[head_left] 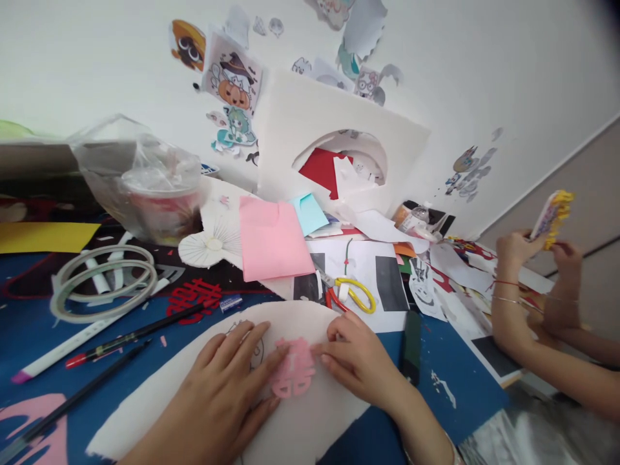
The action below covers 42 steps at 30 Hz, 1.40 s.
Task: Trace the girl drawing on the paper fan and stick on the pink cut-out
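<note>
A pink paper cutout [293,368] lies on a round white sheet [310,413] on the blue table cover. My left hand [227,381] rests flat on the sheet, fingers spread, its fingertips touching the cutout's left edge. My right hand [356,355] sits at the cutout's right edge with curled fingers, the fingertips pressing on the pink paper.
Yellow-handled scissors [353,294], a dark marker [411,345], pens [121,339], tape rolls [104,281], pink folded paper [271,239] and a bagged cup [155,194] crowd the table. At the right, another person's hands [537,248] hold a yellow-edged craft piece [552,216].
</note>
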{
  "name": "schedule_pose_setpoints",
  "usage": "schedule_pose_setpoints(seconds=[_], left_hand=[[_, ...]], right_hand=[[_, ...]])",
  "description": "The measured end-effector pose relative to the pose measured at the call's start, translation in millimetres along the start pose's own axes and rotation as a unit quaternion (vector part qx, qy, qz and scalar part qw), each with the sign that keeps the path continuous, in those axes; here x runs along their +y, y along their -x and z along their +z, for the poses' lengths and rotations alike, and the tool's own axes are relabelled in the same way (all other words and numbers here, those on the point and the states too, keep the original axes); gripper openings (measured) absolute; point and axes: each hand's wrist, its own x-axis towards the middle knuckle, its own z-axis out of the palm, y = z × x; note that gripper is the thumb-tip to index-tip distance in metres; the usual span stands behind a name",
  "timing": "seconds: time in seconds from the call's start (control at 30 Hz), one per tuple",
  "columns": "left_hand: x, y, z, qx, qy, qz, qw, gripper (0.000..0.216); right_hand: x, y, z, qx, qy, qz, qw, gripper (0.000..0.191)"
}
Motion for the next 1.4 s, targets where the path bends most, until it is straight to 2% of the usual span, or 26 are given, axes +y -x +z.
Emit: schedule_pose_setpoints(seconds=[0.13,0.33,0.57,0.83,0.97,1.2,1.3,1.4], left_hand=[[-1,-3,-3,0.009,-0.004,0.022,1.000,0.051],[4,-2,-2,-0.020,0.030,-0.026,0.999,0.045],[0,3,4,0.001,0.043,0.003,0.999,0.042],[5,1,-7,-0.009,0.054,0.025,0.998,0.030],[4,2,-4,0.002,0.069,0.022,0.997,0.030],[5,5,-3,-0.013,0.085,0.011,0.996,0.029],[-4,8,-6,-0.007,0.074,0.029,0.997,0.032],[-18,12,-10,-0.002,0.040,0.090,0.995,0.037]], right_hand=[[4,5,-2,0.016,-0.026,0.005,1.000,0.024],[-3,1,5,-0.016,-0.005,-0.019,1.000,0.024],[-2,2,6,-0.006,-0.028,-0.009,1.000,0.024],[-7,5,5,-0.019,-0.039,-0.076,0.996,0.025],[-8,4,7,-0.029,-0.029,-0.087,0.995,0.026],[-5,6,6,-0.034,-0.018,-0.087,0.995,0.026],[0,10,4,-0.033,-0.023,-0.083,0.996,0.026],[5,16,3,-0.038,-0.030,-0.071,0.996,0.027]])
